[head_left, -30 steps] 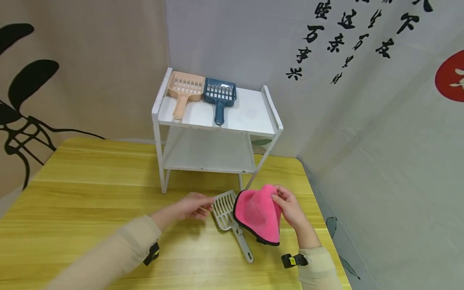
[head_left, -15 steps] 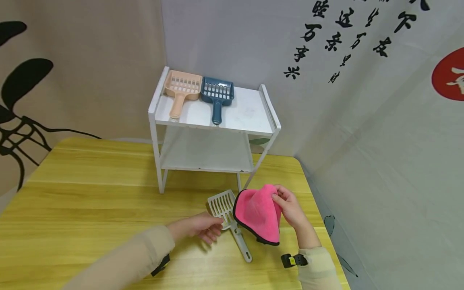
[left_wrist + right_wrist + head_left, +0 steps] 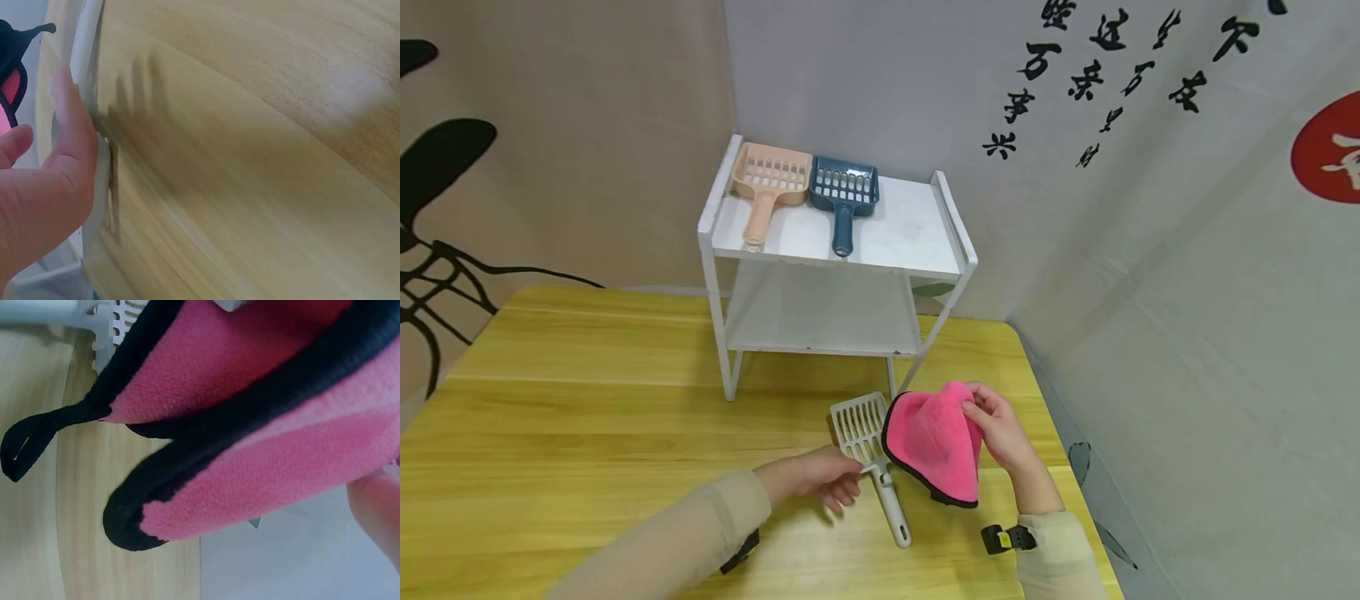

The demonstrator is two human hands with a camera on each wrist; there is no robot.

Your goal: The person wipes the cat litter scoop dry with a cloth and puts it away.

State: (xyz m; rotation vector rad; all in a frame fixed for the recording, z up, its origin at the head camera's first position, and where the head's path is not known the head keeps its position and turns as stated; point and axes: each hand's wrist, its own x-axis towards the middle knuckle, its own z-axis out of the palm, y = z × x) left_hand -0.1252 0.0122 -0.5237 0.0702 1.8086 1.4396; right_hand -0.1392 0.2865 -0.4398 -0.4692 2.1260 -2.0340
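Observation:
A grey slotted litter scoop (image 3: 889, 504) lies on the wooden table, handle toward the person. My left hand (image 3: 829, 477) is at its neck, on the left side, fingertips overlapping the scoop's edge in the head view. Seen in the left wrist view, the thumb (image 3: 19, 140) and fingers (image 3: 74, 119) stand apart. With my right hand (image 3: 1000, 423) I pinch a pink cloth (image 3: 934, 442) with black edging by its top right part; it hangs in folds just right of the scoop. The right wrist view shows the cloth's black loop (image 3: 28, 440) and my thumb (image 3: 378, 509).
A white two-tier rack (image 3: 827, 308) stands behind the hands on the wooden table (image 3: 587, 450). On its top shelf lie a peach scoop (image 3: 767, 187) and a dark blue scoop (image 3: 844, 196), side by side. A printed curtain (image 3: 1150, 233) hangs behind and to the right.
My left hand has moved from the scoop's slotted head down toward its neck. The scoop's handle end has swung slightly left. My right hand keeps the cloth in the same place.

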